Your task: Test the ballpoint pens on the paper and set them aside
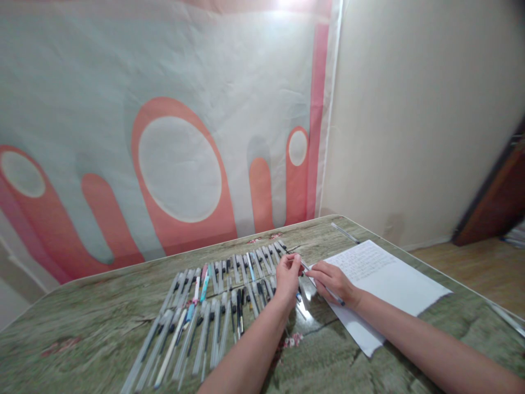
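A slim pen (pixel 334 294) slants between my two hands above the left edge of a white sheet (pixel 394 279) with handwriting on its upper part. My right hand (pixel 333 280) is closed round the pen's body. At the pen's upper end, my left hand (pixel 289 272) has its thumb and fingers pinched together. Left of my hands lie several clear pens (pixel 203 339) in two rows, with a few coloured ones such as a teal pen (pixel 205 285) among them. Part of the rows is hidden behind my left hand and forearm.
The green, wood-patterned table (pixel 82 323) reaches back to a wall hanging (pixel 180 164) with red shapes. Another pen (pixel 345 233) lies behind the paper. A clear object (pixel 506 317) rests near the table's right edge.
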Action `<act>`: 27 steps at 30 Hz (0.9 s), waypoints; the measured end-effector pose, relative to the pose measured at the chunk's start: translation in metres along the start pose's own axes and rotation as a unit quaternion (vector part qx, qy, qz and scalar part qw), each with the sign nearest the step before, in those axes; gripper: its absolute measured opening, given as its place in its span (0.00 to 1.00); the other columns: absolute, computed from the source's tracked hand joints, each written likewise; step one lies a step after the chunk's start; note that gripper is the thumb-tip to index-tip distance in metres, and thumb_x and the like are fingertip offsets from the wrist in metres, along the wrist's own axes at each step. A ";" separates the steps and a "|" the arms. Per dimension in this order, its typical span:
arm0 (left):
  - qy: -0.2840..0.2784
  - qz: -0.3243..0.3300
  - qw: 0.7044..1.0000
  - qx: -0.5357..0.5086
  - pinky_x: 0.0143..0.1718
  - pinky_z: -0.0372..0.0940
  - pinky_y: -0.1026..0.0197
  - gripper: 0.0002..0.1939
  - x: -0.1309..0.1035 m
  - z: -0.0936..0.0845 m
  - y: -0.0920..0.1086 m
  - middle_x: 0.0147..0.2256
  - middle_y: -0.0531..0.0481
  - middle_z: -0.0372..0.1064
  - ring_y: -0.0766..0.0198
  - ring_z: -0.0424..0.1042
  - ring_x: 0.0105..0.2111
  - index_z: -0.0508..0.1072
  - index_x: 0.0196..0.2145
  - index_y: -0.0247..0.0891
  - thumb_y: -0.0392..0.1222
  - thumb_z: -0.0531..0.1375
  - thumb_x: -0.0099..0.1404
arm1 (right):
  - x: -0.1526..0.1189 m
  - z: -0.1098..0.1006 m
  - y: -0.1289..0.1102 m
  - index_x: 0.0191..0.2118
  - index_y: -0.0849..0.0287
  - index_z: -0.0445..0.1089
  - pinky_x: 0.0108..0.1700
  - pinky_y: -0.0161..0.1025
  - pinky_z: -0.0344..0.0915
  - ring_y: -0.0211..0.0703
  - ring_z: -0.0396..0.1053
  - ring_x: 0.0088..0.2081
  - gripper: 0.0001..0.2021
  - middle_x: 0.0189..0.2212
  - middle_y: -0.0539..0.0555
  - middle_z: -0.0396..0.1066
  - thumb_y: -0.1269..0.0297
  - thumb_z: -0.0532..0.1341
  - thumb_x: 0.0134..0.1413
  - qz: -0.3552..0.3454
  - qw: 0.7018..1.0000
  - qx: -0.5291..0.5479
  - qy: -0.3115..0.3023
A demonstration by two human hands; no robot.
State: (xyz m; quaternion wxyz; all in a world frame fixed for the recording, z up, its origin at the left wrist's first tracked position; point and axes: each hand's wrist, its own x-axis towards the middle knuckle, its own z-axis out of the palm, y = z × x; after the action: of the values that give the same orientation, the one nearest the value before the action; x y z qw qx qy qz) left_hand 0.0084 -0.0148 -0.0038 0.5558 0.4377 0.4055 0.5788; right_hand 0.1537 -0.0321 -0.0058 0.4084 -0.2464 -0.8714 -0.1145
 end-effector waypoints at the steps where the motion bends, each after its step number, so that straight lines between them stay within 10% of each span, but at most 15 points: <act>1: -0.002 0.008 1.000 0.010 0.29 0.59 0.66 0.19 0.000 0.000 0.000 0.24 0.53 0.64 0.71 0.63 0.24 0.66 0.34 0.34 0.53 0.58 0.53 | -0.001 0.000 0.000 0.42 0.61 0.65 0.32 0.37 0.62 0.40 0.62 0.32 0.13 0.32 0.57 0.66 0.75 0.50 0.51 0.000 1.000 0.005 -0.001; 16: -0.021 0.006 0.999 -0.035 0.32 0.61 0.65 0.23 0.002 0.004 0.004 0.29 0.48 0.67 0.67 0.68 0.29 0.62 0.42 0.35 0.49 0.61 0.51 | 0.000 0.005 0.004 0.46 0.58 0.62 0.38 0.40 0.63 0.42 0.63 0.37 0.15 0.36 0.57 0.66 0.72 0.51 0.52 0.055 0.998 0.039 -0.017; 24: 0.112 0.075 0.991 0.004 0.31 0.59 0.66 0.25 0.015 -0.011 0.009 0.31 0.49 0.66 0.69 0.65 0.28 0.59 0.46 0.36 0.45 0.60 0.52 | -0.002 0.005 0.013 0.39 0.60 0.65 0.33 0.36 0.63 0.38 0.65 0.29 0.12 0.29 0.53 0.67 0.64 0.47 0.57 0.315 0.932 0.168 0.068; 27: 0.098 0.101 0.989 0.042 0.31 0.58 0.66 0.24 0.013 -0.011 0.009 0.29 0.50 0.65 0.69 0.65 0.28 0.60 0.47 0.36 0.46 0.58 0.54 | 0.000 0.002 0.013 0.37 0.61 0.67 0.27 0.32 0.60 0.35 0.63 0.25 0.14 0.25 0.51 0.67 0.59 0.49 0.56 0.353 0.902 0.248 0.001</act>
State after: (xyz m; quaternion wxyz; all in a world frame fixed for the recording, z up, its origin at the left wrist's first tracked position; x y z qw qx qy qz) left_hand -0.0049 -0.0022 0.0024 0.4329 0.4407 0.4355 0.6548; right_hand 0.1593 -0.0199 -0.0070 0.4712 -0.4285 -0.7268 0.2570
